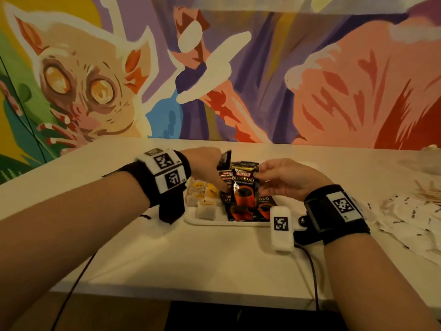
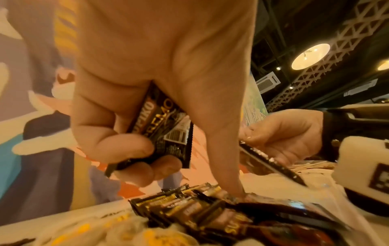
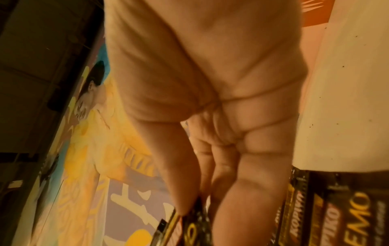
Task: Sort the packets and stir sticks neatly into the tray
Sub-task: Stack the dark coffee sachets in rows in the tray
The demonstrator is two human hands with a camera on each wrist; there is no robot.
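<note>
- The right hand [image 1: 284,180] pinches a glossy black-and-red coffee sachet [image 1: 245,187] by its top right corner, thumb and fingers closed on it. The sachet hangs upright, long axis vertical, directly above the shallow white plastic tray [image 1: 207,222].
- The left hand [image 1: 205,163] curls its fingers round a second black coffee sachet [image 2: 166,133]. In the left wrist view its forefinger stretches down and touches the row of sachets already in the tray.
- The tray lies on the pale surface [image 1: 191,259], straight ahead and between the two wrists. The upright sachet is nearer the right hand, so that hand looks best placed to lower it onto the row.
- Counts: two sachets in the hands. At least four more coffee sachets [image 1: 241,211] lie overlapped in the tray; the exact number is hidden.
- Several white-and-yellow tea bags [image 1: 202,199] fill the tray's left part; too blurred to count.
- A loose heap of white paper packets [image 1: 405,223] and a pile of thin wooden stir sticks [image 1: 427,192] lie on the surface to the right, well apart from the tray, uncountable.
</note>
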